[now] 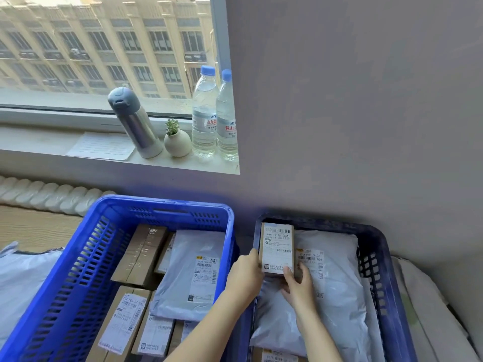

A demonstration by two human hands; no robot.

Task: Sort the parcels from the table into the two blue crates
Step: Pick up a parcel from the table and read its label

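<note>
- We hold the small brown cardboard box with the white shipping label [277, 244] in both hands, over the far-left corner of the darker blue plastic crate [376, 257] on the right.
- Left grip [245, 278] wraps the box's left edge, and right grip [298, 288] pinches its near-right corner, so both are closed on it.
- The box stands on end with its label facing us. We honestly can't tell if it's touching the big grey plastic mailer bag [339, 296] lying in that crate.
- The bright blue slatted plastic crate [78, 270] on the left has brown taped cardboard boxes [141, 252] and a grey labelled mailer [183, 257] on top of them.
- On the windowsill [39, 142] are a silver flask [136, 124], a little white pot with a succulent [177, 142] and two clear water bottles [203, 113].
</note>
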